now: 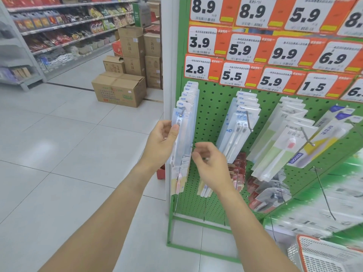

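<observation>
Nearest, in the lower right corner: an orange-rimmed basket, cut off by the frame edge and blurred. Next, two bare forearms reaching up from the bottom toward a green pegboard rack on the right.

Gripped by the left hand at its left edge: the toothbrush pack, thumb on the clear front, fingers curled behind. Upright, foremost of a row hanging on the leftmost hook of the rack, top hole right at the hook's tip; on or off the hook, cannot tell.

Just right of the pack's lower part: the right hand, near but not plainly touching, fingers loosely curled, nothing held, somewhat blurred.

Further right, apart from that row: a second row of white toothbrush packs on its own hook, then more packs beyond. Above the rows: orange-and-white price tags, the one over the held pack reading 2.8. Below: smaller hanging packs, partly hidden by the hands.

Left and far: pale tiled floor, stacked cardboard boxes beside the rack's end, long shelves of packaged goods along the far left aisle.
</observation>
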Tool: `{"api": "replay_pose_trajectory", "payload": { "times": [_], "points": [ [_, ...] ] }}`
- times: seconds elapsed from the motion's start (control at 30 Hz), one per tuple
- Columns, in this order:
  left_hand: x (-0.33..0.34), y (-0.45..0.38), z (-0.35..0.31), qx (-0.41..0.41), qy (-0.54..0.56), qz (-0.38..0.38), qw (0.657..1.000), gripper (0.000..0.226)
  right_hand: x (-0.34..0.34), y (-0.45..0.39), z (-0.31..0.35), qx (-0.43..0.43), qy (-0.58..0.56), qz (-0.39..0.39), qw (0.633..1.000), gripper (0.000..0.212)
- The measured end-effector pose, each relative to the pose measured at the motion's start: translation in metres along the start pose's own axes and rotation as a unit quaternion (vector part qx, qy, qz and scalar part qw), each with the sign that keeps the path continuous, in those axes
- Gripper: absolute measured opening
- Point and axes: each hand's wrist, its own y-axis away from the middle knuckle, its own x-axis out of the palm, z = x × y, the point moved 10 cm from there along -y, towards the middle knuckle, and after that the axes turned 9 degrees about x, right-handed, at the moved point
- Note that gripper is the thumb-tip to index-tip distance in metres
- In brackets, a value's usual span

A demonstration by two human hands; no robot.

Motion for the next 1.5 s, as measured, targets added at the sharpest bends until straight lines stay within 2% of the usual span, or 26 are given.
{"api": "replay_pose_trajectory", "payload": {
  "times": [0.27,0.4,0.53,0.63,0.77,0.93,1.17,1.4,1.5],
  "points": [
    [0.005,0.0,0.011,-0.022,0.036,0.044,0.998,0.047,-0.018,-0.053,0.05,-0.053,0.002,-0.056,0.997,0.021],
    [0.009,0.003,0.016,-0.01,0.027,0.051,0.998,0.027,-0.012,-0.068,0.057,-0.061,-0.007,-0.028,0.998,0.015],
    [0.006,0.004,0.022,-0.002,0.02,0.043,0.999,0.017,-0.014,-0.071,0.06,-0.074,-0.01,-0.015,0.997,0.008],
    [0.003,0.005,0.025,-0.007,0.031,0.031,0.999,0.008,-0.017,-0.067,0.062,-0.093,-0.016,-0.036,0.995,0.011],
    [0.003,0.005,0.027,-0.02,0.029,0.023,0.999,0.007,-0.015,-0.067,0.064,-0.094,-0.023,-0.04,0.994,0.018],
    [-0.001,0.003,0.027,-0.048,0.025,0.003,0.999,0.013,-0.013,-0.064,0.069,-0.117,-0.015,-0.04,0.992,0.022],
    [-0.005,0.003,0.016,-0.032,0.013,0.01,0.999,0.046,-0.003,-0.072,0.053,-0.082,-0.003,-0.018,0.996,0.012],
    [-0.001,0.007,0.008,-0.019,-0.024,0.002,1.0,0.043,-0.015,-0.065,0.056,-0.101,-0.032,-0.014,0.994,0.005],
    [0.004,0.011,0.001,-0.005,-0.038,0.001,0.999,0.044,-0.022,-0.057,0.059,-0.132,-0.038,-0.042,0.99,0.015]
  ]
}}
